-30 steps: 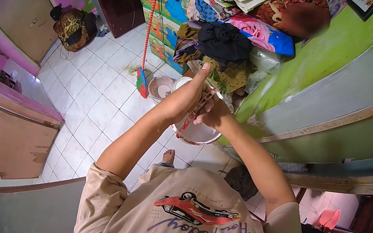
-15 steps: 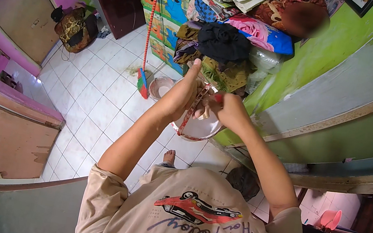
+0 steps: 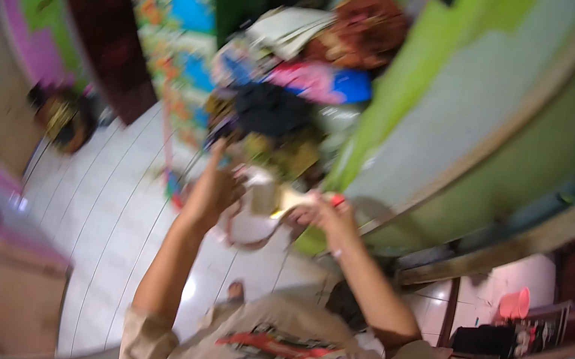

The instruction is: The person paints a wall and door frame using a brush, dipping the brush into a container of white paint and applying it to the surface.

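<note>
Both forearms reach forward from my beige shirt. My left hand [image 3: 219,189], thumb pointing up, is closed at the left side of a white bucket [image 3: 248,230] with a reddish, stained rim. Motion blur hides exactly where its fingers grip. Over the bucket's mouth lies a flat paintbrush [image 3: 287,201] with a pale yellowish handle and a broad, light head pointing left. My right hand [image 3: 328,221] is closed round the brush's handle end, where a bit of red shows.
A heap of clothes [image 3: 272,112] lies ahead beside patterned drawers [image 3: 175,31]. A broom [image 3: 169,152] leans there, blurred. The green and grey wall [image 3: 445,145] rises close on my right. White floor tiles [image 3: 116,204] spread left, and a dark doorway panel [image 3: 110,36] stands far left.
My view has swung, smearing the scene and shifting the clothes left and downward. My right hand has drawn away from my left, and the paintbrush now shows between them.
</note>
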Demonstrator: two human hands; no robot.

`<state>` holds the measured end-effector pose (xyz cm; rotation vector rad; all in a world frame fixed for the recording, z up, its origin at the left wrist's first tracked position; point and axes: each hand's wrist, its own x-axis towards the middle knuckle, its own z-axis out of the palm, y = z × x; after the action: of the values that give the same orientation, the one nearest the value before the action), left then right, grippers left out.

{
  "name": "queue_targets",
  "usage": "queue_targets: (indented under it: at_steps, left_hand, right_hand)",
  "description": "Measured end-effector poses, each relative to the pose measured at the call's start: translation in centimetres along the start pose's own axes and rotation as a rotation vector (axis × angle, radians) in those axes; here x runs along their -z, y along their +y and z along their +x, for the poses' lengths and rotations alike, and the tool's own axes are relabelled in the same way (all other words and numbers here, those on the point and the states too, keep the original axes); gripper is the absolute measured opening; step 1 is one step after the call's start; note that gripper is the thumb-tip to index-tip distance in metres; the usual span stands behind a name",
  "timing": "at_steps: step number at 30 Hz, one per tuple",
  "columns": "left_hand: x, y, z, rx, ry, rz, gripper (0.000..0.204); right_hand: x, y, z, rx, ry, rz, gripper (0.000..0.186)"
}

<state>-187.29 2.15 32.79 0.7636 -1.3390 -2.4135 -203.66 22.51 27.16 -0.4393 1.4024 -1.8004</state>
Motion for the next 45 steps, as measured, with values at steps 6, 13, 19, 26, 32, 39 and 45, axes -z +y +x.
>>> queue_targets:
  at_steps: [6,13,19,26,32,39,45]
  left_hand:
    - [2.0,-1.2,0.1,0.010,0.046,-0.060,0.076]
    - [5.8,-7.9,2.4,0.099,0.137,-0.035,0.073]
    - [8.8,-12.4,4.2,0.178,0.228,-0.062,0.072]
    - [10.0,-14.9,4.4,0.236,0.242,-0.089,0.070]
    - [10.0,-15.9,3.9,0.247,0.281,-0.097,0.071]
    - [9.8,-16.3,4.1,0.241,0.315,-0.141,0.067]
    - [11.1,-17.2,5.2,0.282,0.344,-0.139,0.064]
  right_hand:
    - [1.7,-10.0,-5.9,0.302,0.036,-0.094,0.027]
    - [2.6,-24.9,-12.5,0.811,0.247,-0.441,0.027]
    - [0.4,-34.8,-17.0,1.060,0.427,-0.696,0.026]
    - [-2.6,-39.4,-16.5,1.146,0.503,-0.877,0.018]
    - [-4.9,-40.0,-15.0,1.076,0.595,-1.008,0.016]
    - [-4.1,-43.1,-13.1,1.194,0.598,-1.138,0.016]
    - [-6.1,-50.2,-14.0,1.400,0.600,-1.264,0.016]
